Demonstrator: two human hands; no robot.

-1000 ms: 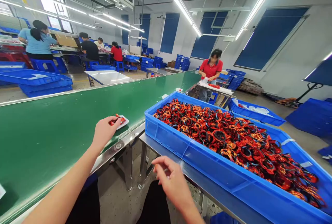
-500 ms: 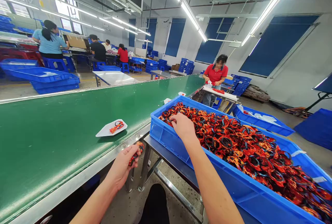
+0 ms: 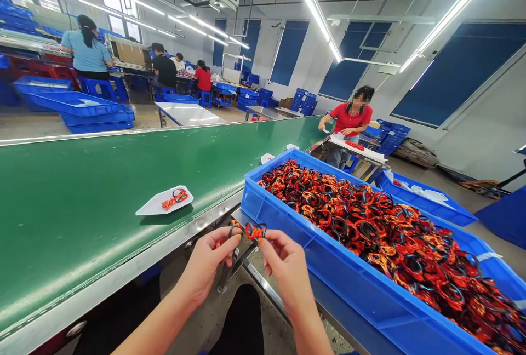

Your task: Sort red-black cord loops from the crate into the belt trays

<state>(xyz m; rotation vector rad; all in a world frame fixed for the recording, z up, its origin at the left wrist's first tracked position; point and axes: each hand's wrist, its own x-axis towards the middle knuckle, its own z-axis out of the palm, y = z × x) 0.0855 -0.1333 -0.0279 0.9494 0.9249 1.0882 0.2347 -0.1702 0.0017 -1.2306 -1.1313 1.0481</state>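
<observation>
My left hand (image 3: 210,261) is closed on a black and orange-red hair tie (image 3: 234,230), part of it hidden by the fingers. Close beside it, my right hand (image 3: 285,262) pinches another red-orange hair tie (image 3: 255,231) between thumb and fingertips. Both hands are in front of the near corner of a long blue bin (image 3: 279,230). A heap of similar red, orange and black hair ties (image 3: 365,229) fills that bin. On the green conveyor belt (image 3: 82,190), a pointed white card or tray (image 3: 152,206) carries a red-orange hair tie (image 3: 176,198).
The belt's metal edge (image 3: 164,256) runs along my left side. Two small white pieces, one a white holder (image 3: 267,158), lie farther up the belt. A co-worker in red (image 3: 349,119) stands at a side table. Another blue bin (image 3: 427,199) is behind mine.
My right hand has come out of the bin, moving left and down to my left hand, with a hair tie in its fingers. The white piece on the belt has shifted left.
</observation>
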